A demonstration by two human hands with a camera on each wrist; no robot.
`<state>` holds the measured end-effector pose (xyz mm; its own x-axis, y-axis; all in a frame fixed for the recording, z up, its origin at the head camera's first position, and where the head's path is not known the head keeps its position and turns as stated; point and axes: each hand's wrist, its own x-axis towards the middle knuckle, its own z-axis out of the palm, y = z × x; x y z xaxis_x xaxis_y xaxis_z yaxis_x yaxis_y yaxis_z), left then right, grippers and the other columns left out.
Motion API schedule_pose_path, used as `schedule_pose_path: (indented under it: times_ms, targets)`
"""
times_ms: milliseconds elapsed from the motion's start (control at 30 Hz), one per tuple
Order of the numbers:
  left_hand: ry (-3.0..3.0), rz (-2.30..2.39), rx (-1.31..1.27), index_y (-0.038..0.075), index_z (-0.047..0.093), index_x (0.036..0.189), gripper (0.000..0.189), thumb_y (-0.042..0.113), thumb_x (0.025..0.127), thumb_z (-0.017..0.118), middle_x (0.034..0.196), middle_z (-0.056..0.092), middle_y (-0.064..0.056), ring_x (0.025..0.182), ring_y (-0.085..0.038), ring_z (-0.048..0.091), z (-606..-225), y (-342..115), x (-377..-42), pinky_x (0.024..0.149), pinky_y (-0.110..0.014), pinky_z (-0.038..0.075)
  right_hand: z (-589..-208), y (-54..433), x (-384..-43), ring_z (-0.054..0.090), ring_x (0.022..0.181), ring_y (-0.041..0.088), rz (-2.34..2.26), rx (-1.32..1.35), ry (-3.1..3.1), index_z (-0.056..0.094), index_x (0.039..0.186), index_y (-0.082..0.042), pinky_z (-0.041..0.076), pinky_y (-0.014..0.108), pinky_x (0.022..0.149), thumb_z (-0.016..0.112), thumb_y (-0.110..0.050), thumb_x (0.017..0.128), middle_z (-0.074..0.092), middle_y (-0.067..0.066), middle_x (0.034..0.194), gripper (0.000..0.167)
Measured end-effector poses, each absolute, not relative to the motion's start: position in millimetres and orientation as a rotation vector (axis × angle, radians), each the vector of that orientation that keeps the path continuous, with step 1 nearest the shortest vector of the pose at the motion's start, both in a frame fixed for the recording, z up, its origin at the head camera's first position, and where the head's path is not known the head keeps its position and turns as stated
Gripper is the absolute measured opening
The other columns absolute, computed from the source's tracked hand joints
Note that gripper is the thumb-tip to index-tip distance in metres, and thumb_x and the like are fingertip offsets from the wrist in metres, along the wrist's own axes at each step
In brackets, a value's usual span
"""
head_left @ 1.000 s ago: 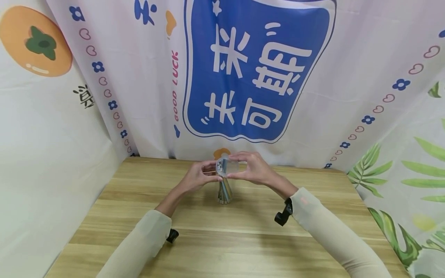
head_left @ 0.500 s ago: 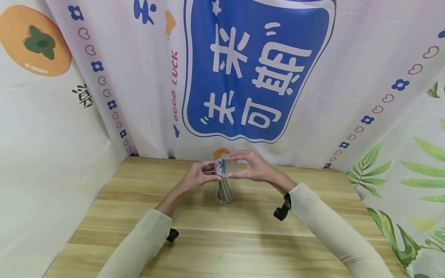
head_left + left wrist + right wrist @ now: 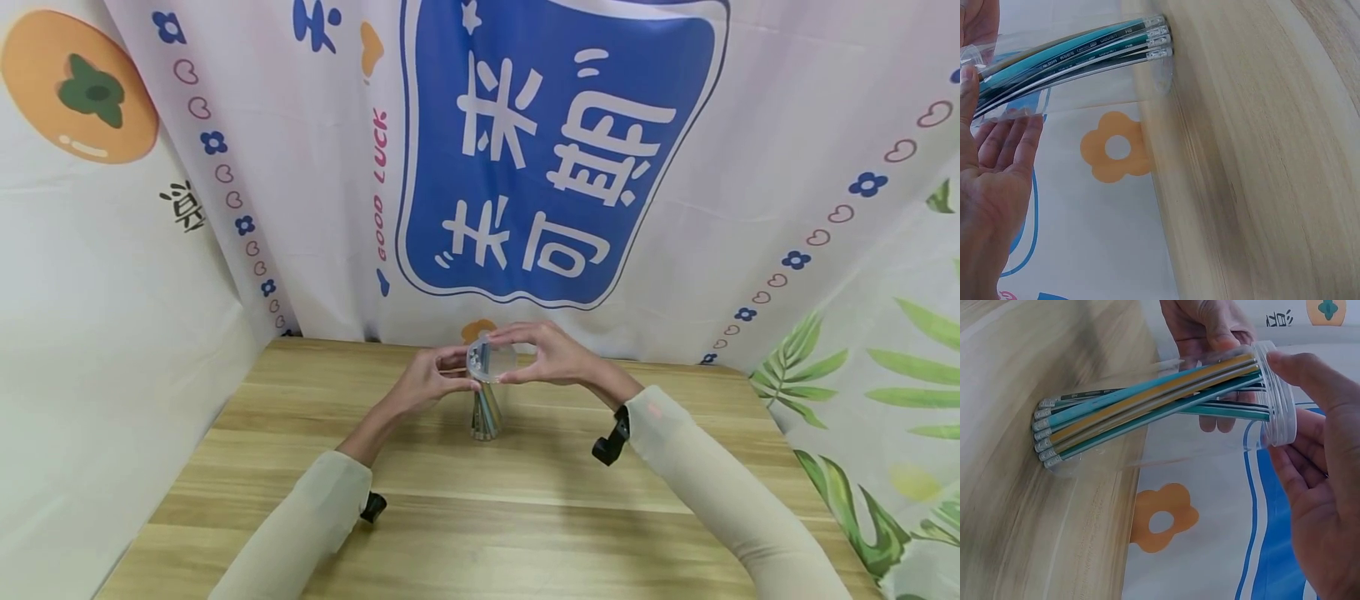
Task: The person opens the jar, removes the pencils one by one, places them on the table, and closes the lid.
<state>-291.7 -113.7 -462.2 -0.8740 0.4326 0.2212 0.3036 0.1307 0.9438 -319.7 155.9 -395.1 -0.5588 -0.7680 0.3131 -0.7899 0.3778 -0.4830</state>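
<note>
Head view: a clear cylindrical pencil jar (image 3: 486, 434) stands upright on the wood-grain counter (image 3: 480, 525), near the rear edge. The left hand (image 3: 425, 383) and the right hand (image 3: 551, 358) are positioned on opposite sides of its top.

Left wrist view: the left grip pinches the jar's upper wall between thumb and fingers. Pencils (image 3: 1088, 47) lean inside, silver-tipped ends at the base.

Right wrist view: the right grip pinches the clear lid (image 3: 1282, 394) at the jar's mouth, thumb and fingers on opposite edges. An orange flower print (image 3: 1180, 509) marks the backdrop.
</note>
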Motion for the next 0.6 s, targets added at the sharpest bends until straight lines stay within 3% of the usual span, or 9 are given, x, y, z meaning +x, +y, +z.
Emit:
schedule_pose_path:
  times_ms: [600]
  targets:
    - [2.319, 1.842, 0.784, -0.007, 0.061, 0.141, 0.064, 0.006, 0.085, 0.089, 0.137, 0.067, -0.025, 0.122, -0.040, 0.070, -461.4, -113.5, -290.3, 0.097, -0.033, 0.061, -397.5, 156.9, -322.2, 0.059, 0.138, 0.034, 1.007, 1.504, -2.590, 0.065, 0.146, -0.011, 0.056, 0.054, 0.105, 0.088, -0.027, 0.087, 0.063, 0.012, 0.150, 0.065]
